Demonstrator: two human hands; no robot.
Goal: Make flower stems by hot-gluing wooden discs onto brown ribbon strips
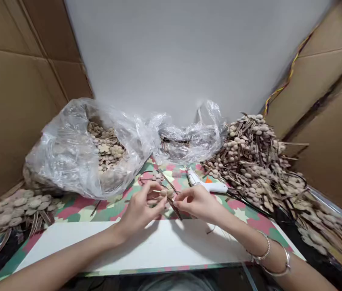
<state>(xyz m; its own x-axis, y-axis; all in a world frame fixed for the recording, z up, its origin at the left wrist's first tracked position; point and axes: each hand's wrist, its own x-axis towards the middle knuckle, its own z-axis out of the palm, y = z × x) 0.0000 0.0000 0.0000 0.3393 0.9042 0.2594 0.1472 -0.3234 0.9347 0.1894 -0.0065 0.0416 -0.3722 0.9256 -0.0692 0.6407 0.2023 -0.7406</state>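
My left hand (145, 205) is closed, its thumb and fingers pinching a small flower-like piece with rounded beige petals (167, 192). Thin dark brown strips (175, 211) stick out from this piece, above and below. My right hand (197, 202) is closed too, thumb and forefinger pinched at the strips on the piece's right side. Just beyond the right hand lies a white glue gun (216, 187) with an orange trigger, nozzle pointing away to the left. A few loose beige pieces with strips (158, 177) rest on the patterned cloth behind my fingers.
A clear plastic bag (68, 149) of beige pieces stands at back left, another wrapped plastic bundle (185, 147) at back centre. Finished-looking stems with beige clusters (255, 161) are heaped right; more clusters (19, 208) lie left. A white board (122, 250) covers the front; cardboard flanks both sides.
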